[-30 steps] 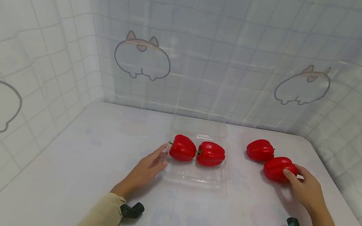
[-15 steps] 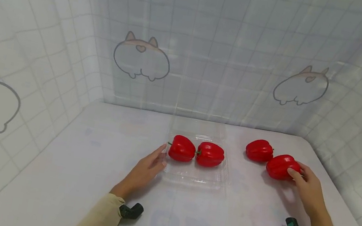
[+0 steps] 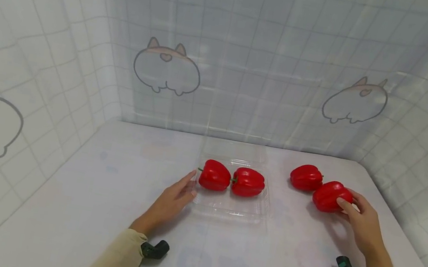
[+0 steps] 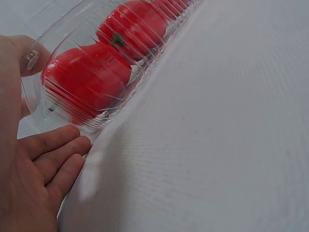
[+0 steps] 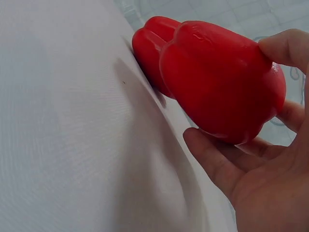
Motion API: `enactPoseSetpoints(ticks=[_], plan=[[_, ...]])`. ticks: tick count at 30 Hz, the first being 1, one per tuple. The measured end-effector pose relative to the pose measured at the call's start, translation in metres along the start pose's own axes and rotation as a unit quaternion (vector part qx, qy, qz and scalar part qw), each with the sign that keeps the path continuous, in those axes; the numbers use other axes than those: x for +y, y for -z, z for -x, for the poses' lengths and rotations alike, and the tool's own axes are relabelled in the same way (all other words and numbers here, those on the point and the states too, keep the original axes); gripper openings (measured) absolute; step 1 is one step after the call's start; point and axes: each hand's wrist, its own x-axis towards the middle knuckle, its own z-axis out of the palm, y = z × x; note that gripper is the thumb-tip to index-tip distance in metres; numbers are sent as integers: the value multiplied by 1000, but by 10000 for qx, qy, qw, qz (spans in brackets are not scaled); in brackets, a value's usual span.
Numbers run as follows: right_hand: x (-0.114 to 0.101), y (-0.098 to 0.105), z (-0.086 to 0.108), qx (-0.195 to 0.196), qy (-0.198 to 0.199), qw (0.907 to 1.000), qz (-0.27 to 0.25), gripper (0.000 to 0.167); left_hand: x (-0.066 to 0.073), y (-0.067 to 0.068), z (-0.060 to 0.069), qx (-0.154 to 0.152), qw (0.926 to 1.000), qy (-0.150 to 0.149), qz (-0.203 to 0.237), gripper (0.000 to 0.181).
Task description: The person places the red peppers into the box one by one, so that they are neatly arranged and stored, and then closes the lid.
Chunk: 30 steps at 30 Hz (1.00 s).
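- Holding a red bell pepper (image 3: pixel 331 196) with the right hand (image 3: pixel 362 222), and it's a proper grip: the thumb's on one side, fingers curled in under and behind the other.
- That pepper's over on the right part of the table, with the fat rounded end pointing away from the palm. Can't really tell if any of it touches the tabletop.
- Another red pepper (image 3: pixel 306 177) is lying on the table just beyond it and a bit to the left. From above they overlap slightly, so no clue if they're actually touching.
- Left hand (image 3: pixel 168 201) is way more relaxed: fingers loosely extended, spread a little, resting against the left end of a clear plastic container (image 3: pixel 228 203). Fingers aren't wrapped round anything.
- Container's sitting around the middle of the table, see-through with ribbed walls. Its clear lid (image 3: pixel 234 150) is folded back on the far side.
- Two more red peppers are lying on their sides in there, in a row: the left pepper (image 3: pixel 215 176) and the right pepper (image 3: pixel 248 182). Both green stems point left, and the front strip of the container floor shows in front of them.
- Table (image 3: pixel 99 209) has a whitish cover with some faint printed shapes.
- Behind it all hangs a grid-pattern sheet (image 3: pixel 230 37) with cartoon animal rear ends on it, lol.
- Beige sleeves (image 3: pixel 114 256) on both arms, plus a dark gadget (image 3: pixel 155 250) at each wrist.
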Motion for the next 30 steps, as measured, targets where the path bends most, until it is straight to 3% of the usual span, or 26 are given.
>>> enactPoseSetpoints(ticks=[13,22,30], plan=[[-3,-3,0,44,160,9990,-427,70,6,2,0,-39,9999,103,2,63],[-3,-6,1,28,-141,9990,-413,81,5,1,-1,-43,9998,197,-34,62],[-6,-9,0,12,-29,9994,-350,79,6,-1,1,4,9995,320,-60,63]])
